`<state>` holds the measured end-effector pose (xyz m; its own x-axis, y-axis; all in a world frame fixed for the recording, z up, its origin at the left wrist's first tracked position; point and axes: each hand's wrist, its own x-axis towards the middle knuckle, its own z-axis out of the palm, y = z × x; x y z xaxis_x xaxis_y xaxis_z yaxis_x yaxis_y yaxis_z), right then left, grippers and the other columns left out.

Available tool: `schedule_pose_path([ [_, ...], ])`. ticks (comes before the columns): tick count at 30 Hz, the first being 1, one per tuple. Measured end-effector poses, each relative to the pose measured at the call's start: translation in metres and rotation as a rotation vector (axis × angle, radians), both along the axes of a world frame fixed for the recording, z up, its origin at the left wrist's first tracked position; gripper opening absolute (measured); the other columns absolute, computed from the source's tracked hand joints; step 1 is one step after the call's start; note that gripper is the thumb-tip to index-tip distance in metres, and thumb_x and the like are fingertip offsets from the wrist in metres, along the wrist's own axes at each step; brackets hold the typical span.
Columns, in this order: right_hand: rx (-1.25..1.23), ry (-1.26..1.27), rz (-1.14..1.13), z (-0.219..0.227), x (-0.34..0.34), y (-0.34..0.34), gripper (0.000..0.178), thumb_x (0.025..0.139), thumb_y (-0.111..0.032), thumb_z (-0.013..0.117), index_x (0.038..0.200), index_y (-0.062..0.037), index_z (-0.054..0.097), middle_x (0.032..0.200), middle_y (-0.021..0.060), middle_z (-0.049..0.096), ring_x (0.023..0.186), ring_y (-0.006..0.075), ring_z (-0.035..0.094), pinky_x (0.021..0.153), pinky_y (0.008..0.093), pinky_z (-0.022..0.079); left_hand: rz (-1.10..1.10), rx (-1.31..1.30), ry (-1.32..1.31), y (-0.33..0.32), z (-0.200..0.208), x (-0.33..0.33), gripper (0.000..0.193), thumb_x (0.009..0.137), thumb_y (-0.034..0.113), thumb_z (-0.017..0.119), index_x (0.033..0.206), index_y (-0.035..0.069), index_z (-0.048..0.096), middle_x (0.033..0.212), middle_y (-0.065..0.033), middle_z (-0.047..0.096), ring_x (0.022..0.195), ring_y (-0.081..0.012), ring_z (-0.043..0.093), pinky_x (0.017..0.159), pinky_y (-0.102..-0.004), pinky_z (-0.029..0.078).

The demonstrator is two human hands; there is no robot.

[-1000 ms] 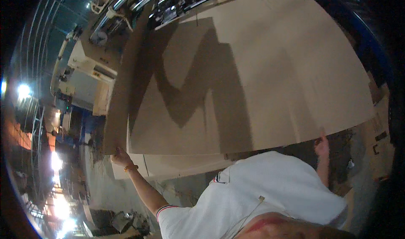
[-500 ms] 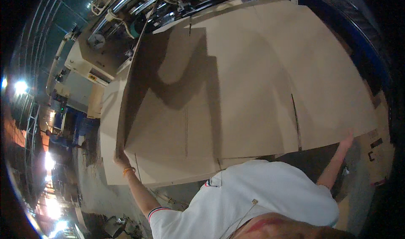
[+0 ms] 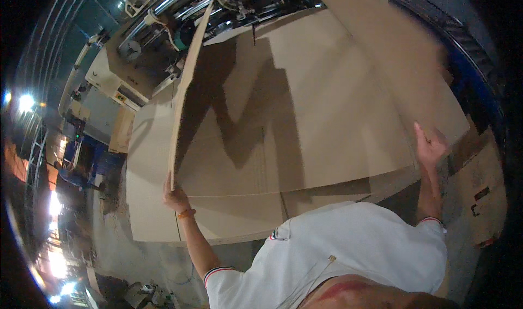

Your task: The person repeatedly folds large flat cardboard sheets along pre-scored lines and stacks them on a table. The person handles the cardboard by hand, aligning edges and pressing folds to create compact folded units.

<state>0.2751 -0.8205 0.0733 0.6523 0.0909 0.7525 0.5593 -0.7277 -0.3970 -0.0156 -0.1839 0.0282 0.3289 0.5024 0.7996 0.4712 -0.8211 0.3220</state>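
Observation:
A large brown cardboard sheet (image 3: 343,129) spreads out in front of me, creased and slotted, with both side panels raised. My left hand (image 3: 175,195) is closed on the near corner of the left panel (image 3: 188,80), which stands almost edge-on and throws a dark shadow across the middle. At the near corner of the right panel (image 3: 395,53), my right hand (image 3: 432,145) grips the board, thumb on the inner face and the other fingers curled. That panel leans inward and its outer edge is blurred. More cardboard (image 3: 234,216) lies beneath, showing along the near side.
A machine with metal rollers (image 3: 234,9) stands along the far side, with a cream housing (image 3: 117,74) at far left. Printed cardboard (image 3: 479,194) lies at the right. A person (image 3: 73,175) is in the left background. Debris (image 3: 147,295) lies on the floor.
The right panel has swung up and inward, with my right hand moving up and left. The left panel has tipped more upright, and my left hand has shifted slightly right.

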Motion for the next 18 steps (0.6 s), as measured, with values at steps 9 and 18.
schedule_pose_path([
  [9, -0.547, -0.105, 0.451, -0.098, 0.074, 0.030, 0.069, 0.067, -0.002, 0.065, 0.134, -0.0081, 0.049, 0.135, 0.0129, 0.051, 0.120, 0.0307, 0.053, 0.098, 0.0445, 0.043, -0.716, 0.040, 0.275, -0.162, -0.083, 0.095, 0.045, 0.083, 0.000, 0.052, 0.127, 0.011, 0.055, 0.133, -0.0089, 0.053, 0.125, -0.0269, 0.048, 0.108, -0.0441, 0.033],
  [18, -0.868, 0.330, 0.455, -0.215, 0.033, 0.064, 0.068, 0.071, -0.008, 0.064, 0.135, -0.0224, 0.047, 0.146, 0.0115, 0.037, 0.134, 0.0327, 0.035, 0.108, 0.0478, 0.029, -0.739, -0.074, 0.746, -0.200, -0.183, 0.098, 0.053, 0.081, 0.008, 0.052, 0.133, 0.016, 0.049, 0.139, -0.0076, 0.046, 0.129, -0.0286, 0.042, 0.109, -0.0484, 0.028],
])
